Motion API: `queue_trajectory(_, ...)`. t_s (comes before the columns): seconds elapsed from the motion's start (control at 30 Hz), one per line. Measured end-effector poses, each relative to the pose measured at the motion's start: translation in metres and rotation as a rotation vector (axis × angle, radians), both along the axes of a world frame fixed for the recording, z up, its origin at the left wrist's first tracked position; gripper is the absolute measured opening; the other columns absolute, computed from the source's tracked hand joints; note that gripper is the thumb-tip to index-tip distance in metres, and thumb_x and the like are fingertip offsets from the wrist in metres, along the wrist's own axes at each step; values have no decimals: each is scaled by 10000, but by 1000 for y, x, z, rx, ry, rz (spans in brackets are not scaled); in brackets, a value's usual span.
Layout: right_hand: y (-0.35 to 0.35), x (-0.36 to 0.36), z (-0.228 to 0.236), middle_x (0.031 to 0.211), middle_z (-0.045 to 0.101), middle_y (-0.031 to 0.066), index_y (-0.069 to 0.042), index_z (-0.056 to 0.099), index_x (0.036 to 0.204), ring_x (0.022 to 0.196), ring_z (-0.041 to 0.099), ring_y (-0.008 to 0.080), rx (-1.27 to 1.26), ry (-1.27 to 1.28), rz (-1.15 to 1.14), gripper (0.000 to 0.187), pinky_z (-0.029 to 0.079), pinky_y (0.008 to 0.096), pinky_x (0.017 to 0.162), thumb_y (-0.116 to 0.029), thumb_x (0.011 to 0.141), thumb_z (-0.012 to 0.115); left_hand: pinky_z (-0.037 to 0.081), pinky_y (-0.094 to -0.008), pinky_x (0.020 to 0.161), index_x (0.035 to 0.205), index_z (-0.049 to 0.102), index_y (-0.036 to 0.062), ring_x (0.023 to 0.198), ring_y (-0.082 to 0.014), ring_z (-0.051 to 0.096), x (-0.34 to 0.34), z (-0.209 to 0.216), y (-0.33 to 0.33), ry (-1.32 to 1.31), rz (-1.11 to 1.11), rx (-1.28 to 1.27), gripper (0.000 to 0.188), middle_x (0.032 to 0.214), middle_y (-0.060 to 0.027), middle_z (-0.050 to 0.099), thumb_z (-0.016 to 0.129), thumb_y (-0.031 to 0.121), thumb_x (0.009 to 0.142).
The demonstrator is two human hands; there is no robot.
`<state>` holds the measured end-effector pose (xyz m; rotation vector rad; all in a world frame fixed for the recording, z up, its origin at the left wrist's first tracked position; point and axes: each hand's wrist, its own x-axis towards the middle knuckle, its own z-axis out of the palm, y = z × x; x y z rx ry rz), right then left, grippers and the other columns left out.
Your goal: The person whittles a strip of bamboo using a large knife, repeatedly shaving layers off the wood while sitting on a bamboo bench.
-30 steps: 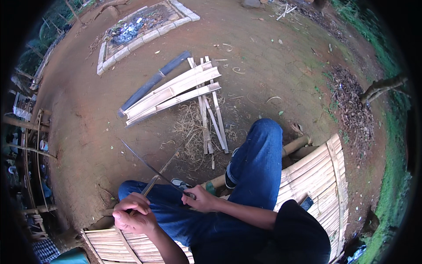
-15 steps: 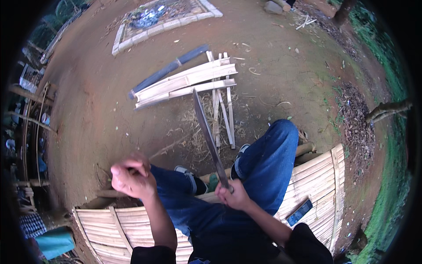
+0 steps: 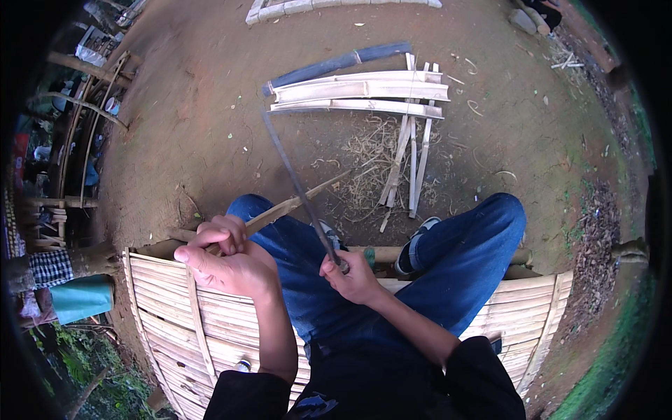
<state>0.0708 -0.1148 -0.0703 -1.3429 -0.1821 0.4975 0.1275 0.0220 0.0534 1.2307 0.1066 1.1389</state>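
My left hand (image 3: 234, 264) is closed around one end of a split bamboo strip (image 3: 285, 208), which points away to the right over my left knee. In my right hand (image 3: 353, 280) is the handle of a long, narrow machete (image 3: 297, 182). Its dark blade slants forward and left, crossing the strip in the picture; I cannot tell whether they touch. Beyond my feet, pale split bamboo halves (image 3: 360, 89) lie beside a dark bamboo piece (image 3: 336, 66). Thinner bamboo strips (image 3: 413, 161) lie partly under the halves.
I sit on a slatted bamboo bench (image 3: 168, 308), my jeans-clad legs bent forward. Curly shavings (image 3: 367, 157) litter the dirt ground. A wooden rack with household items stands at left, near a teal cloth (image 3: 80, 299). A phone (image 3: 496, 346) lies partly hidden by my right sleeve.
The view has swung left, so the bamboo pile appears farther right and higher. The strip in my left hand now shows plainly, and the machete blade slants more to the left.
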Motion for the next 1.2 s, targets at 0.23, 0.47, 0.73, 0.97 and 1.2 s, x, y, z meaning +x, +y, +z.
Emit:
queue_trajectory(0.23,13,1,0,509,482,187,58,561,706,461,555,230,-114,-238,11,433,397,337,473,-329,899,541,206,-254,473,643,369,82,475,-103,221,-13,-3,-11,-3,-30,-15,479,535,2,258,257,372,1008)
queue_trajectory(0.47,-5,-4,-26,523,551,91,19,573,637,503,570,174,-306,189,82,555,441,320,527,-410,950,414,214,-262,502,628,260,124,505,-108,208,-20,-9,-17,-52,-180,-50,460,568,8,228,262,393,1001)
queue_trajectory(0.73,12,-10,-36,536,537,58,34,566,671,480,528,142,45,16,96,481,421,292,501,-353,933,455,215,-252,508,629,237,134,513,-105,220,-6,-5,-25,-44,-163,-7,440,577,9,227,284,368,999)
queue_trajectory(0.97,-6,1,-33,493,483,43,20,541,656,436,476,99,-154,364,112,580,380,261,432,-454,954,390,218,-254,522,610,233,147,516,-101,224,-15,-7,-22,-68,-175,-64,422,560,20,220,328,316,985)
queue_trajectory(1.2,4,-6,-18,499,491,35,15,541,627,469,479,93,142,37,157,550,361,250,452,-404,959,413,214,-272,491,603,294,124,481,-112,229,-11,-10,-21,-99,-461,-26,432,547,12,262,307,314,991)
